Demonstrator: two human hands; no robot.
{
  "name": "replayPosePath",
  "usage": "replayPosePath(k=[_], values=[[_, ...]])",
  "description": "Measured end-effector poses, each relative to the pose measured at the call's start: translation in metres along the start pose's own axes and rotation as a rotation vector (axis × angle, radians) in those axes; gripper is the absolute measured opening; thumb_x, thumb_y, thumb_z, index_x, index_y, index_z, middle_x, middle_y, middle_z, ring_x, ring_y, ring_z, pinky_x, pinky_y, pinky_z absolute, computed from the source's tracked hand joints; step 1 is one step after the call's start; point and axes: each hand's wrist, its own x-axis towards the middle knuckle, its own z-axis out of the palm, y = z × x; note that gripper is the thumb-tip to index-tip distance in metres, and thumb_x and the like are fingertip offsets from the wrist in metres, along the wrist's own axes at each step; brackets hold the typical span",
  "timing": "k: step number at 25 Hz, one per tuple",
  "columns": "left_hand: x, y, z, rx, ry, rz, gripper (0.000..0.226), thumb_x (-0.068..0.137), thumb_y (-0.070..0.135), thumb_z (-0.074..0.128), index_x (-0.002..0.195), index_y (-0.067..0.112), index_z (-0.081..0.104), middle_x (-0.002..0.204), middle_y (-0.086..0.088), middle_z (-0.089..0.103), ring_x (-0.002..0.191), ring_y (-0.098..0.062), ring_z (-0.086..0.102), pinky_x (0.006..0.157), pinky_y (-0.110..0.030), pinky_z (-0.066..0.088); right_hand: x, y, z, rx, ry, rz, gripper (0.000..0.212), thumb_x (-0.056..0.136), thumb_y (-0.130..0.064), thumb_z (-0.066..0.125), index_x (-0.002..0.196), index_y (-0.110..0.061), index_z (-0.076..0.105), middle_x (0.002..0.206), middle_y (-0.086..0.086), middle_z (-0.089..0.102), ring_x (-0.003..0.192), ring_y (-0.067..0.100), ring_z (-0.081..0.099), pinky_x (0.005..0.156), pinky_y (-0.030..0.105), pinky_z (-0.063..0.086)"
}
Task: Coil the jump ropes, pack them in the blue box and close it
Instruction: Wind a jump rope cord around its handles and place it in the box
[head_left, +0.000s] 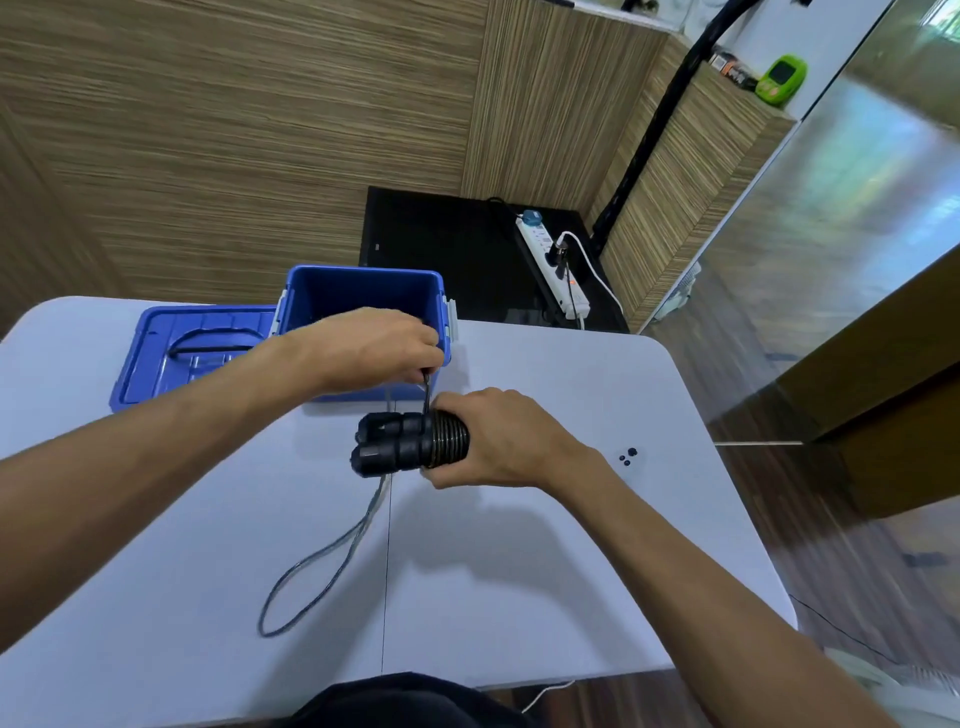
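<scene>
A white folding table (519, 545) is seen from above, with a thin seam running down its middle. At its far edge the blue box (363, 296) is stood open, and its blue lid (176, 353) is laid flat just beside it on the left. In front of the box the right hand (498, 441) is wrapped around the jump rope handles (395, 444), which are held side by side, and black rope is seen wound in tight rings around them next to the fingers. Above them, the rope (427, 387) is pinched by the left hand (374, 348) and held straight up from the handles. A loose loop of rope (317, 577) is left lying on the table below the handles. Three small black bits (627, 457) are seen on the table near the right wrist.
</scene>
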Motion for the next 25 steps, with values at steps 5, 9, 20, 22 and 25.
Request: replayPosePath(k=[5,9,20,22,25], values=[[0.003,0.045,-0.02,0.249,-0.086,-0.155,0.019,0.095,0.013,0.051,0.111,0.018,0.056,0.107,0.002,0.057,0.099,-0.022,0.06,0.069,-0.034,0.05,0.014,0.007,0.003,-0.11,-0.005,0.182,0.045,0.08,-0.055,0.066,0.114,-0.031,0.05,0.082,-0.006,0.057,0.072,0.021,0.054,0.056,0.029,0.035],[0.003,0.071,0.004,0.018,0.098,-0.469,0.023,0.099,0.014,0.045,0.122,0.014,0.047,0.112,-0.002,0.053,0.095,-0.026,0.06,0.06,-0.034,0.037,0.022,0.022,0.004,-0.1,0.168,0.273,0.068,0.081,-0.057,0.064,0.142,-0.043,0.038,0.108,-0.002,0.068,0.092,0.026,0.062,0.068,0.031,0.041],[-0.004,0.1,0.039,-1.353,0.55,-0.849,0.042,0.098,0.039,0.048,0.067,0.013,0.057,0.059,0.002,0.046,0.052,-0.011,0.036,0.05,-0.025,0.03,0.02,0.028,0.005,0.102,0.277,0.351,0.052,0.082,-0.052,0.066,0.128,-0.036,0.05,0.096,-0.006,0.066,0.084,0.021,0.06,0.064,0.029,0.042],[-0.007,0.097,0.041,-1.448,0.517,-0.811,0.042,0.098,0.041,0.048,0.068,0.013,0.056,0.056,0.003,0.046,0.051,-0.012,0.037,0.051,-0.027,0.031,0.022,0.028,0.004,0.157,0.268,0.38,0.044,0.08,-0.053,0.068,0.115,-0.031,0.054,0.089,-0.007,0.065,0.078,0.019,0.06,0.062,0.03,0.045],[-0.018,0.094,0.058,-1.476,0.39,-0.697,0.042,0.098,0.04,0.048,0.071,0.009,0.057,0.058,-0.002,0.061,0.055,-0.014,0.056,0.061,-0.028,0.042,0.02,0.031,0.002,0.22,0.264,0.372,0.037,0.075,-0.048,0.071,0.104,-0.03,0.055,0.084,-0.008,0.064,0.076,0.016,0.06,0.062,0.03,0.048]])
